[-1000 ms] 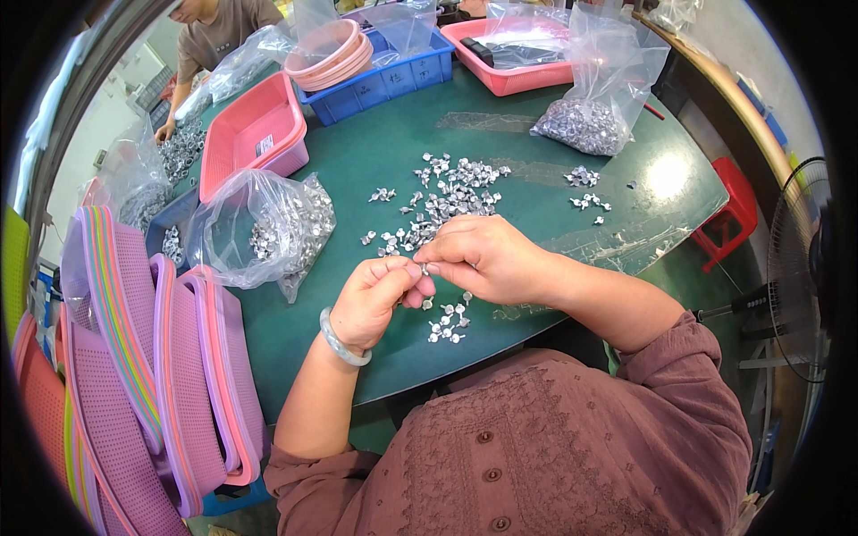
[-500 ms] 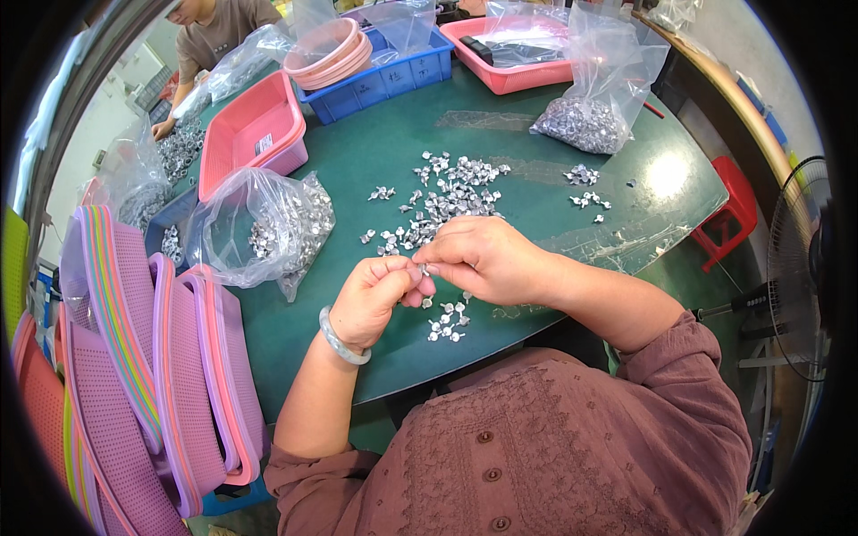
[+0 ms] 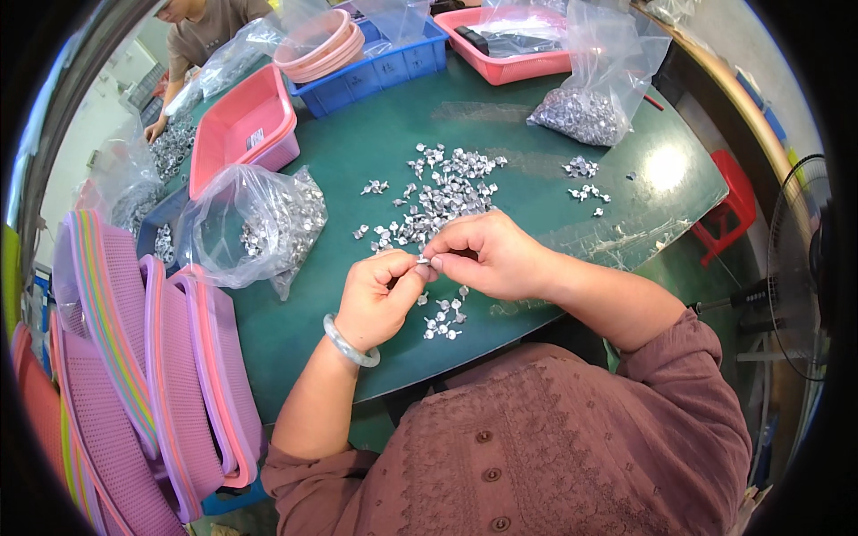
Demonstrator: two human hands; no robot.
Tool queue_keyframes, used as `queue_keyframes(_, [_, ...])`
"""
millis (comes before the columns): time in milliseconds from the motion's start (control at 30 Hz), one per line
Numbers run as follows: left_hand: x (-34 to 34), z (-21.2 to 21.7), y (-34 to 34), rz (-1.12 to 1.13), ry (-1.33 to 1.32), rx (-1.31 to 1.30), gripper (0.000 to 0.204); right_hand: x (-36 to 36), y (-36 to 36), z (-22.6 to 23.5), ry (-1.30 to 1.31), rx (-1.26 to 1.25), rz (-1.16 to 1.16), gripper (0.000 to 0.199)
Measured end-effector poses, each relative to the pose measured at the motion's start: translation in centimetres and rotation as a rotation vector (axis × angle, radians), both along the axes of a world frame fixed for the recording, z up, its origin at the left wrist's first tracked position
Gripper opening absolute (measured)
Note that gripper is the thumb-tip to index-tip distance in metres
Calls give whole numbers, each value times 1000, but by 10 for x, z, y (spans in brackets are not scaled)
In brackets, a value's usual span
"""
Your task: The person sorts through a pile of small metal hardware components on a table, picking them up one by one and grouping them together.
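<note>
My left hand point(image 3: 380, 299) and my right hand point(image 3: 487, 255) meet above the green table, thumbs and fingertips pinched on one small silvery metal part point(image 3: 424, 261). Fingers cover most of it, so its shape does not show fully. Just beyond the hands spreads a loose pile of similar metal parts point(image 3: 451, 192). Nearer to me, below the right hand, lies a small cluster of them point(image 3: 443, 320). To the left, an open clear plastic bag point(image 3: 299, 223) holds many more such parts.
Stacked pink and purple baskets point(image 3: 192, 384) crowd the left side. Beyond stand a pink basket point(image 3: 284, 152), a blue crate point(image 3: 380, 76), a pink tray point(image 3: 527, 67) and a full clear bag point(image 3: 581, 116). A fan point(image 3: 795, 268) is at right. Another person's hand point(image 3: 155, 130) works far left.
The fingers of both hands have shifted their pinch on the small metal part, which now shows a little more between the fingertips. The whole view has shifted slightly.
</note>
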State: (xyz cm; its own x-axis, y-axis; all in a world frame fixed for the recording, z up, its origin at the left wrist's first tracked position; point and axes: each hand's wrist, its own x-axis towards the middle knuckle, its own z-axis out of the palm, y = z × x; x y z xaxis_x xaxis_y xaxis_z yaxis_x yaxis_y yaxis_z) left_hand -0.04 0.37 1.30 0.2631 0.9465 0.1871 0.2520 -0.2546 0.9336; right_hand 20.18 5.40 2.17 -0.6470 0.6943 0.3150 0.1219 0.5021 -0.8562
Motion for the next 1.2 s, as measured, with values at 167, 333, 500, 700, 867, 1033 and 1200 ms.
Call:
queue_keyframes(167, [5, -5, 2, -39, 172, 109, 9, 11, -2, 1, -127, 130, -28, 7])
queue_keyframes(333, [1, -4, 3, 56, 268, 205, 6, 32, 3, -8, -279, 492, -73, 8])
queue_keyframes(500, [2, -3, 3, 59, 358, 224, 5, 50, -4, -23, -465, 707, 43, 15])
queue_keyframes(700, [1, -4, 3, 44, 388, 241, 6, 58, -8, -30, -369, 649, 29, 19])
queue_keyframes(867, [-2, -5, 4, 30, 395, 247, 8, 68, -5, -29, -308, 519, -47, 16])
queue_keyframes(1033, [0, -4, 4, 16, 415, 257, 9, 68, -5, -28, -293, 513, -60, 14])
queue_keyframes(1200, [5, -7, 3, -16, 424, 317, 15, 66, -5, -27, -291, 487, -57, 13])
